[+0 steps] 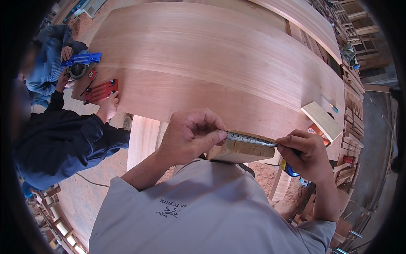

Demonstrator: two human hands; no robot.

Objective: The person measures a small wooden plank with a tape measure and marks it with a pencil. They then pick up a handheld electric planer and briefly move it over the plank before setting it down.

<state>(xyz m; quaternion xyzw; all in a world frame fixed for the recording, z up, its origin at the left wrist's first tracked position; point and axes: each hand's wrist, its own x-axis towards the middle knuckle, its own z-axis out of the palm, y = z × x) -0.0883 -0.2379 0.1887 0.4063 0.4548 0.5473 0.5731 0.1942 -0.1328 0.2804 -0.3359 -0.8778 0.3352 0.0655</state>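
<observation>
A tape measure's silver blade point(251, 139) lies stretched along the edge of a wooden block point(241, 153) close to my body. My left hand point(192, 133) pinches the blade's left end between thumb and forefinger. At the other end, my right hand point(308, 153) is closed on the blade, fingertips at the block's right corner. Below the right palm shows the blue and yellow tape case point(289, 169), partly hidden by the hand. The block is tilted, and its lower side is hidden against my shirt.
A large wooden panel point(203, 55) spreads ahead. At its right lie a pale board point(322, 122) and a small-handled tool point(330, 103). On the left, two people work beside a red guide plate point(100, 91) and a blue one point(82, 59). Timber stacks point(353, 114) line the right.
</observation>
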